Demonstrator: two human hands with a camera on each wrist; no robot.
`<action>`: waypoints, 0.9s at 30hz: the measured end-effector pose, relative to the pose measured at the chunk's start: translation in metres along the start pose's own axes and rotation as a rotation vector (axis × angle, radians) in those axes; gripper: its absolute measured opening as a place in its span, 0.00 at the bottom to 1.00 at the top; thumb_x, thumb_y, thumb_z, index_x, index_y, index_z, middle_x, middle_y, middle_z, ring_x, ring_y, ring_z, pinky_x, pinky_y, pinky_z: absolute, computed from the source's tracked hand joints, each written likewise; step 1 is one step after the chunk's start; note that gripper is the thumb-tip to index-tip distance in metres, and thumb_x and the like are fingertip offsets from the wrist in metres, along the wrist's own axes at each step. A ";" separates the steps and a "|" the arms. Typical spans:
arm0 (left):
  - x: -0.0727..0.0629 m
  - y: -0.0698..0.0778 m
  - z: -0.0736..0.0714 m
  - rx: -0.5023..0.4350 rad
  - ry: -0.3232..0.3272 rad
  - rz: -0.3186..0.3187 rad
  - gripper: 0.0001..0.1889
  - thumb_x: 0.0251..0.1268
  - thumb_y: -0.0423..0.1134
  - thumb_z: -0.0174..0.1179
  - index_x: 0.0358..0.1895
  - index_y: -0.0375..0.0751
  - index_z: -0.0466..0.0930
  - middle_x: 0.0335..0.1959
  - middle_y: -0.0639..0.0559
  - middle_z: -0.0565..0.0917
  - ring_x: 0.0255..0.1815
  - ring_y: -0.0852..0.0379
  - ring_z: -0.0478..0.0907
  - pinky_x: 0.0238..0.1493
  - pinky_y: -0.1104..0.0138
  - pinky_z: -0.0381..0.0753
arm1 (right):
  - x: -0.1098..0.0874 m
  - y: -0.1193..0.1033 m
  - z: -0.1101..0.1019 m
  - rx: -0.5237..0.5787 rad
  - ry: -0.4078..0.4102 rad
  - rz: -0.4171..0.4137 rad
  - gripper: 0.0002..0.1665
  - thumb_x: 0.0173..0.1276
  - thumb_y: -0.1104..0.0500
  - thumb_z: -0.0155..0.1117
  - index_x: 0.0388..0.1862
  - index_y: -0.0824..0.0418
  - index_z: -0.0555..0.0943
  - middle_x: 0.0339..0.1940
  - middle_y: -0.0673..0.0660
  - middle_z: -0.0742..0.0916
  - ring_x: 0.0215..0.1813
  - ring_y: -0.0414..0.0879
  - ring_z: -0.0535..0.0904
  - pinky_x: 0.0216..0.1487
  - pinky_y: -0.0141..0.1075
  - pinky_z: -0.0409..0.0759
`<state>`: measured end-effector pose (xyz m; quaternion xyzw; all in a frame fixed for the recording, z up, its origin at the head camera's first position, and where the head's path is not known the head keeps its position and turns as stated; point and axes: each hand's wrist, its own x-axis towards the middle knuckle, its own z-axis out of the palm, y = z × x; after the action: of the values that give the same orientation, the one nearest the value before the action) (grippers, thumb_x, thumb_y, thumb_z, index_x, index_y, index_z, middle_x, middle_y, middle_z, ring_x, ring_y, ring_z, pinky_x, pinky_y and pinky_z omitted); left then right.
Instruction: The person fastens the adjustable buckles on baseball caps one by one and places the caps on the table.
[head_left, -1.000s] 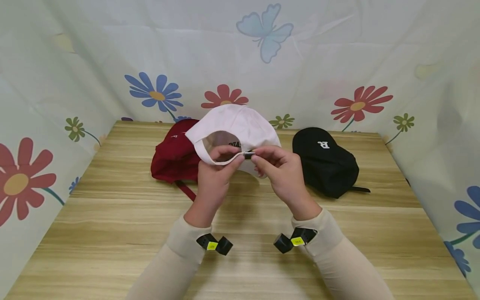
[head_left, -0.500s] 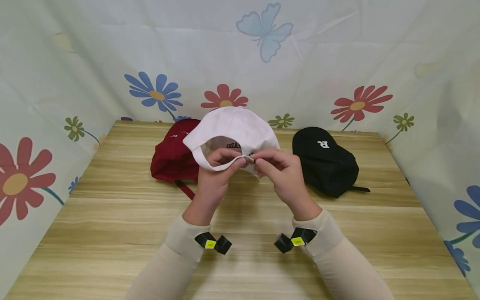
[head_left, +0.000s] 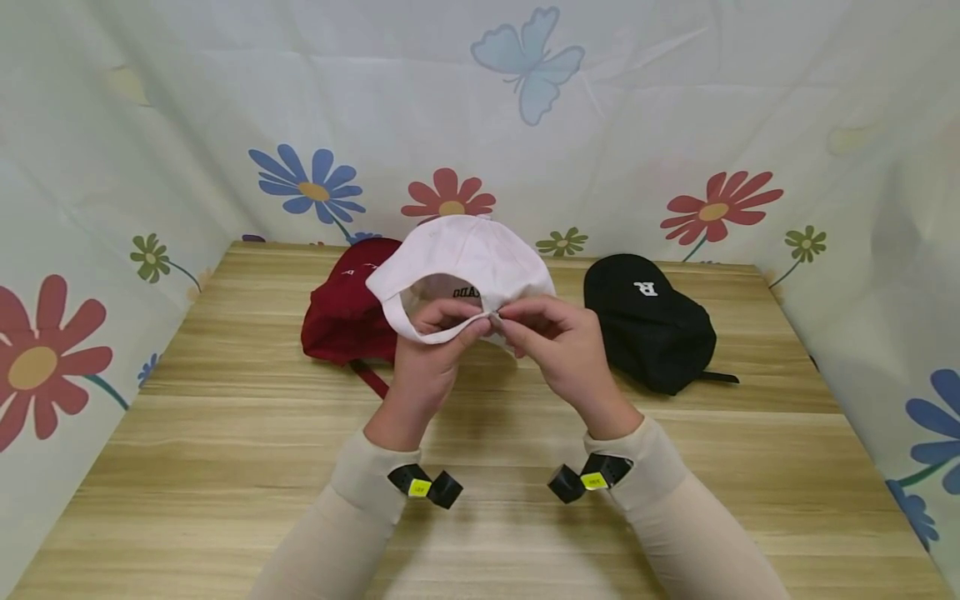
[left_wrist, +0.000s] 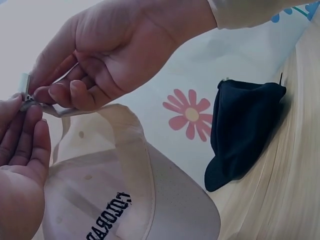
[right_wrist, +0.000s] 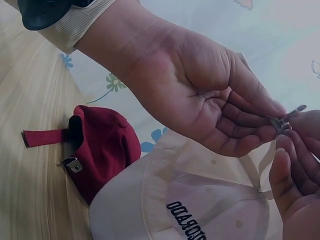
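Both hands hold a pale pinkish-white baseball cap above the table, its back opening facing the person. The left hand pinches the back strap beside its metal buckle. From the other side, thumb and forefinger of the right hand pinch at the same buckle, fingertips close against the left ones. In the right wrist view the small silver clasp sticks up between the fingertips, its lower part covered by them. Dark lettering shows inside the crown.
A dark red cap lies left on the wooden table, partly behind the white cap, its loose strap towards the person. A black cap with a white R lies right. A flowered curtain stands behind.
The buckle has gone from plainly visible to mostly covered by the fingertips in the head view. The right fingertips have shifted slightly left, and the cap sits a little lower.
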<state>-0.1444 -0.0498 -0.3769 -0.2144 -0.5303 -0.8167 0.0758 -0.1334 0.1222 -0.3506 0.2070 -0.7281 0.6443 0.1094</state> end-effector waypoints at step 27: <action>-0.003 0.000 -0.001 0.226 -0.092 0.050 0.19 0.57 0.23 0.64 0.52 0.29 0.73 0.46 0.59 0.81 0.46 0.61 0.81 0.47 0.71 0.83 | 0.009 -0.016 -0.006 -0.118 -0.098 0.115 0.02 0.63 0.66 0.65 0.32 0.65 0.83 0.29 0.58 0.83 0.24 0.49 0.78 0.26 0.36 0.80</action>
<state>-0.1416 -0.0505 -0.3787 -0.2549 -0.6163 -0.7390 0.0955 -0.1354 0.1252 -0.3319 0.1896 -0.7798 0.5946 0.0485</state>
